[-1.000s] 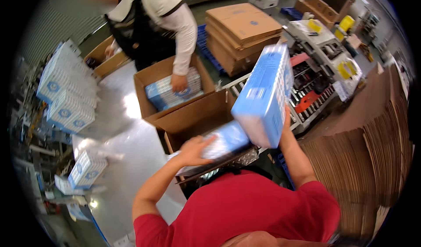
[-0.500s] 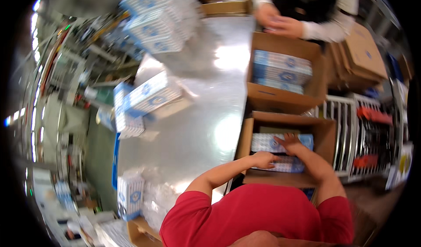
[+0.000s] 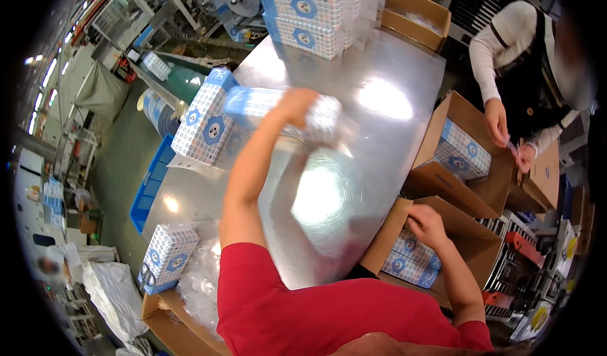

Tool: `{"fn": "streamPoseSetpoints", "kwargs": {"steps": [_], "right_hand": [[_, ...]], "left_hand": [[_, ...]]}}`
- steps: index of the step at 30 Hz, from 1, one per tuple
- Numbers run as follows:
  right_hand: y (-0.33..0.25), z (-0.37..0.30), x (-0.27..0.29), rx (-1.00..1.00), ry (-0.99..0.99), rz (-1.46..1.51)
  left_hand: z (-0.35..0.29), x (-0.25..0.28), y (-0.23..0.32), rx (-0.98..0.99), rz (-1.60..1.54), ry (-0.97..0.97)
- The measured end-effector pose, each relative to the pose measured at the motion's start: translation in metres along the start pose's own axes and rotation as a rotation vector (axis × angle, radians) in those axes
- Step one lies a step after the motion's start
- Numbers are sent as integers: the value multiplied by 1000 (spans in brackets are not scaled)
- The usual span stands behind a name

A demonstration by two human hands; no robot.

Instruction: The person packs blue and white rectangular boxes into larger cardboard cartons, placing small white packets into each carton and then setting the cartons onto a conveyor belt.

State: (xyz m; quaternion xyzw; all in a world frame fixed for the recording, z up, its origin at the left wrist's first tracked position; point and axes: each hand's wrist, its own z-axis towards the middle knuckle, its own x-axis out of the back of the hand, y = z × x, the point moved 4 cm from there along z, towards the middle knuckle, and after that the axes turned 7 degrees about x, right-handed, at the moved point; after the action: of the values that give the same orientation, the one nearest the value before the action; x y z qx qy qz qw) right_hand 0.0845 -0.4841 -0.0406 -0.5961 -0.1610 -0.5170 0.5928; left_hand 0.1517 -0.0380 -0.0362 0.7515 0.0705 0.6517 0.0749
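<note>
Over the metal table, my left hand is closed around a blue-and-white patterned carton, blurred by motion. Beside it on the left leans another carton of the same pattern. My right hand has curled fingers at the near-table wall of an open cardboard box and seems to grip its edge. Two patterned cartons lie inside that box, partly behind my right forearm.
Stacked cartons occupy the table's far end. Across, a co-worker's hands hold a thin strip above another cardboard box with cartons inside. At left are a blue crate, clear plastic wrap and a carton bearing scissors.
My left hand has left the near cardboard box and reached across the table onto a carton. My right hand has moved from the cartons to the box's edge. The view has turned left.
</note>
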Motion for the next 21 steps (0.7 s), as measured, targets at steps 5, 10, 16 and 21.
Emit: {"fn": "streamPoseSetpoints", "kwargs": {"steps": [5,10,16,21], "right_hand": [[-55,105,14,118,-220,-275],[-101,125,-52,501,-663,-235],[-163,100,-90,732,-590,-127],[-127,102,-73,580,-601,-259]], "left_hand": [[-98,3,90,-375,91,173],[-181,73,-140,761,135,510],[-244,17,-172,981,-163,219],[-279,-33,-38,338,-292,149]]}}
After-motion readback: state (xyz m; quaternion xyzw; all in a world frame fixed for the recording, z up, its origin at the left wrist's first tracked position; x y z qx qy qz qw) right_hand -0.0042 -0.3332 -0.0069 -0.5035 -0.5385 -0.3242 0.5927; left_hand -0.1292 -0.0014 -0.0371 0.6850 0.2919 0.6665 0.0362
